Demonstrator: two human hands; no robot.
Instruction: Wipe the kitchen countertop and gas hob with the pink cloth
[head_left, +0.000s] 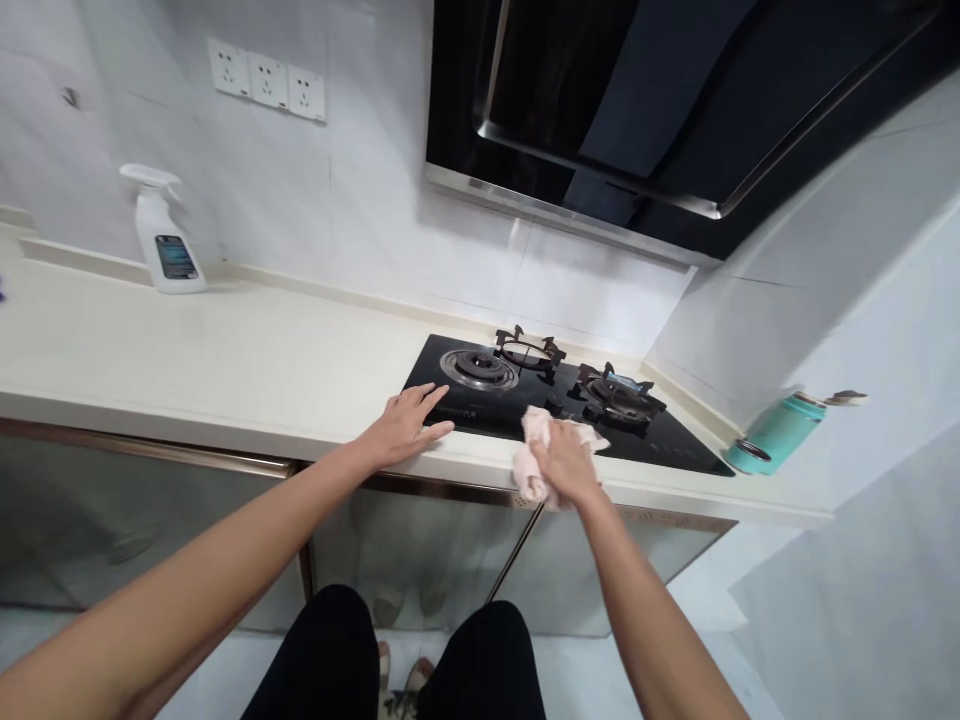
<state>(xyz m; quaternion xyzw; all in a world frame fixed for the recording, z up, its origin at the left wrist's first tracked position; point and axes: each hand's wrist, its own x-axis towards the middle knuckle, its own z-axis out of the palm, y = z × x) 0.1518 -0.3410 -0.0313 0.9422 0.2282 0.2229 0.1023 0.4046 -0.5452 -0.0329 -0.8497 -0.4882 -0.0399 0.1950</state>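
A black glass gas hob (480,408) is set into the pale countertop (300,350). My right hand (568,460) grips a light pink cloth (534,470) against the hob's front edge, and part of the cloth hangs over the counter's edge. Resting at the hob's front left corner, my left hand (405,425) has its fingers spread and holds nothing. The left burner (480,368) is bare of its pan support. That black pan support (529,350) lies behind it, at the back of the hob. Another support stands over the right burner (622,398).
A white spray bottle (171,240) stands at the back left of the counter. At the right end is a turquoise canister (780,435) with a brush-like thing sticking out. A black range hood (585,110) overhangs the hob. Glass-fronted cabinets (420,550) are below.
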